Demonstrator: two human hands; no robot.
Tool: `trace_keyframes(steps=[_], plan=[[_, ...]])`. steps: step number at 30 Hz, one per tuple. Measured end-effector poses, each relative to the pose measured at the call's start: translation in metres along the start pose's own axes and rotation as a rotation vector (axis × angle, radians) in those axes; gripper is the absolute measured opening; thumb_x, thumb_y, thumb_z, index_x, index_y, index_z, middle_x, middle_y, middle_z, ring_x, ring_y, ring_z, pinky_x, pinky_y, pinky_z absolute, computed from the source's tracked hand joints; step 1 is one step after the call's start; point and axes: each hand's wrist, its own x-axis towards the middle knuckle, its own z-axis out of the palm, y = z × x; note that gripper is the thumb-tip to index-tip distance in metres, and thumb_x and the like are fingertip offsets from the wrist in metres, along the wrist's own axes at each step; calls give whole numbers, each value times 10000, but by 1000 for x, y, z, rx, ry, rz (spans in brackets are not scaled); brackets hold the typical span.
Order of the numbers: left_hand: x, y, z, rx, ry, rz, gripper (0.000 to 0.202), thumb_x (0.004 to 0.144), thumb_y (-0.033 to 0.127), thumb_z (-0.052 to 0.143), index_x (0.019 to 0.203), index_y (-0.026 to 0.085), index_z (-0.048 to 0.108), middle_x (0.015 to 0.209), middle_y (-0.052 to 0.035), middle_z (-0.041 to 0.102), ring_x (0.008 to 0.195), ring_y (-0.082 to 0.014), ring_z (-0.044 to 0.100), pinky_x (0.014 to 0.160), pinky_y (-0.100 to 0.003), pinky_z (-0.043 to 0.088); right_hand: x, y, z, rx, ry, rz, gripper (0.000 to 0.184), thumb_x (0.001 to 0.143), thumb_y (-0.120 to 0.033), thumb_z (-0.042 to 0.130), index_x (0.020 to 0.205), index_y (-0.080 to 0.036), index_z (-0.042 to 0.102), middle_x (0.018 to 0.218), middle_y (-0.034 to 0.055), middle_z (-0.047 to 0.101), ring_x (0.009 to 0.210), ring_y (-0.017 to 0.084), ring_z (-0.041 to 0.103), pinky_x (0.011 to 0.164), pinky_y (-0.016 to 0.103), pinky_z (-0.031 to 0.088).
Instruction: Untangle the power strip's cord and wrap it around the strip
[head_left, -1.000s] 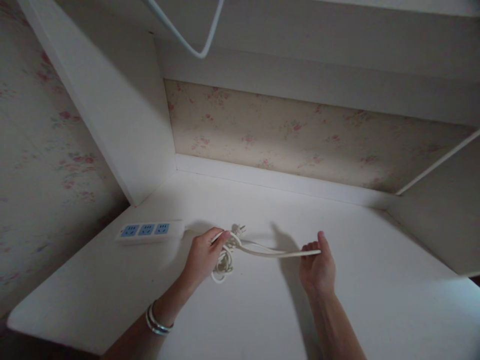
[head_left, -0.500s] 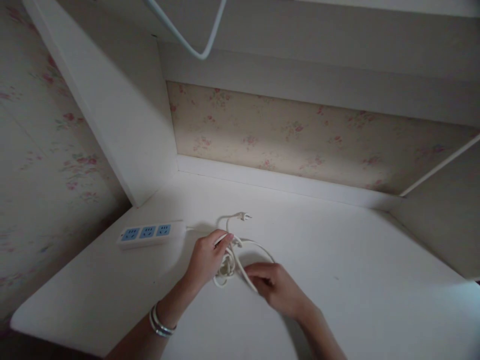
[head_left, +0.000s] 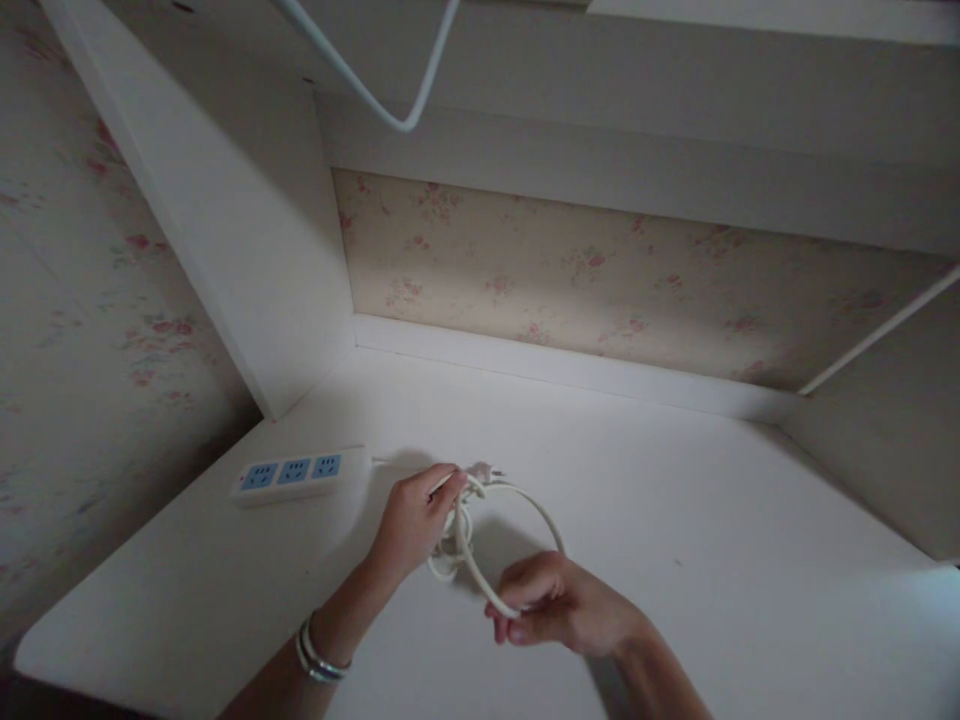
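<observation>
My left hand [head_left: 415,517] pinches a bundled white power cord [head_left: 466,552] between thumb and fingers, just above the desk. A loop of that cord arcs out to the right, and my right hand [head_left: 559,600] is closed on it, lower and nearer to me. The cord's plug [head_left: 480,470] shows just beyond my left fingertips, its pins pointing right. To the left lies a white power strip [head_left: 300,477] with three blue socket panels; the cord runs from its right end toward my left hand. Part of the bundle is hidden behind my left fingers.
The white desktop [head_left: 675,500] has a low back ledge [head_left: 562,370] and a white side panel [head_left: 202,220] at left. Overhead hangs a bent pale rod or cable [head_left: 407,124]. Floral wallpaper [head_left: 510,260] covers the wall behind.
My right hand has moved toward me and turned, drawing the cord loop wider. The plug has shifted closer to my left hand, which stays nearly in place.
</observation>
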Motion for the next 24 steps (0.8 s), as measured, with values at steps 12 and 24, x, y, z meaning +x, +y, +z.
trace_keyframes(steps=[12, 24], plan=[[-7, 6, -1, 82, -34, 139, 285, 906, 384, 487, 852, 204, 702, 786, -22, 697, 725, -138, 609, 687, -197, 443, 14, 15, 10, 555, 307, 142, 483, 856, -599, 507, 963, -143, 629, 795, 47, 658, 469, 93, 597, 402, 180, 459], [-6, 4, 1, 135, -2, 98, 299, 908, 400, 470, 823, 203, 680, 718, -9, 680, 634, -127, 585, 611, -194, 422, 29, 16, 24, 429, 145, -22, 444, 859, -459, 604, 1197, -174, 573, 639, -34, 537, 498, 76, 461, 512, 210, 368]])
